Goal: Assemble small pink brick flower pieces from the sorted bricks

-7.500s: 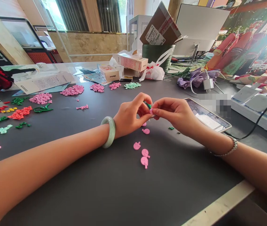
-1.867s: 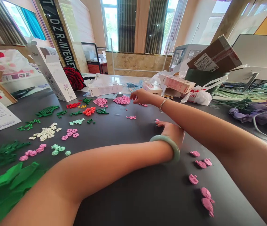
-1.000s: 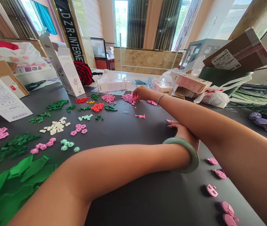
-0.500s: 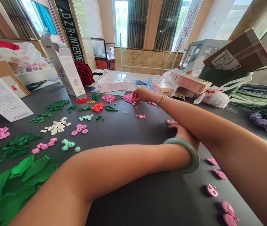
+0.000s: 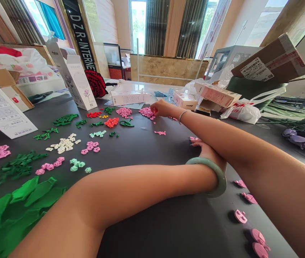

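My right hand (image 5: 160, 108) reaches far across the dark table, its fingers closed and bent down at the edge of a pile of small pink toy building pieces (image 5: 146, 112). What lies between its fingertips is too small to make out. Crossing beneath the right forearm is my left hand (image 5: 205, 149), with a green bangle (image 5: 220, 175) at its wrist. The forearm hides most of its fingers; one fingertip shows beside some small pink pieces (image 5: 194, 138), and whether it holds them is unclear. Between the hands lies a short row of pink pieces (image 5: 160, 133).
Sorted piles cover the left side: cream pieces (image 5: 65, 143), dark green pieces (image 5: 20, 165), red pieces (image 5: 111, 122) and large green leaf pieces (image 5: 20, 204). Round pink pieces (image 5: 240, 216) line the right. Behind stand a white box (image 5: 74, 82), a pink-white box (image 5: 217, 95) and a plastic bag (image 5: 245, 113).
The view has shifted very slightly, moving things a little left in the picture. Both hands stay in nearly the same places, with no piece visibly moved.
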The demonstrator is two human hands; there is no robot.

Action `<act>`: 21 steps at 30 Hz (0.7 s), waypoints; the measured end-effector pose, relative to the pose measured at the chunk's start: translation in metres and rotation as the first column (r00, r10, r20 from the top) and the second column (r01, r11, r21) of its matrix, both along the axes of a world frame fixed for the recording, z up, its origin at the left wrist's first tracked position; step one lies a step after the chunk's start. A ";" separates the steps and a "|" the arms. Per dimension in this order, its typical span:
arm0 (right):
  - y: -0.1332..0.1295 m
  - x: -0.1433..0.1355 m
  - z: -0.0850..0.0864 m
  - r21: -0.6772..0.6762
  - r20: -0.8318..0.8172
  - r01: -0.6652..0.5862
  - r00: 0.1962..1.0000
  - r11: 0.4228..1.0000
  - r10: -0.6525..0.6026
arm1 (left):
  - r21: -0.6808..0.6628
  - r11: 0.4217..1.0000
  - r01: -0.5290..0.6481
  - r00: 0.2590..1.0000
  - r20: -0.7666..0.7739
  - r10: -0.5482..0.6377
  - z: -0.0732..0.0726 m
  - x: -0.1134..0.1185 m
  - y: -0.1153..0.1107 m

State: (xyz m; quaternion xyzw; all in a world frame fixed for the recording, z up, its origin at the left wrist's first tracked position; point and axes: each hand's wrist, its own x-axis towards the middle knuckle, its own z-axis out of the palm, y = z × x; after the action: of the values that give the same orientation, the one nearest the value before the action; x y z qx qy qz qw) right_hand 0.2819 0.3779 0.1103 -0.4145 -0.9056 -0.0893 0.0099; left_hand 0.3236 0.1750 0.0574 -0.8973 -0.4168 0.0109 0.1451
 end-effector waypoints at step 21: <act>-0.149 0.190 0.082 -0.163 -0.328 0.456 0.812 0.875 -0.484 | -0.348 0.877 0.332 0.447 0.876 0.179 0.029 -0.013 0.010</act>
State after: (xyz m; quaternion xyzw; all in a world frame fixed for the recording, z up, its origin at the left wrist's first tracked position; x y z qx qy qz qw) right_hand 0.4724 0.2292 0.1918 -0.6345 -0.7604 0.0230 0.1366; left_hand 0.3109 0.1845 0.0859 -0.7919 -0.3708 -0.3662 -0.3183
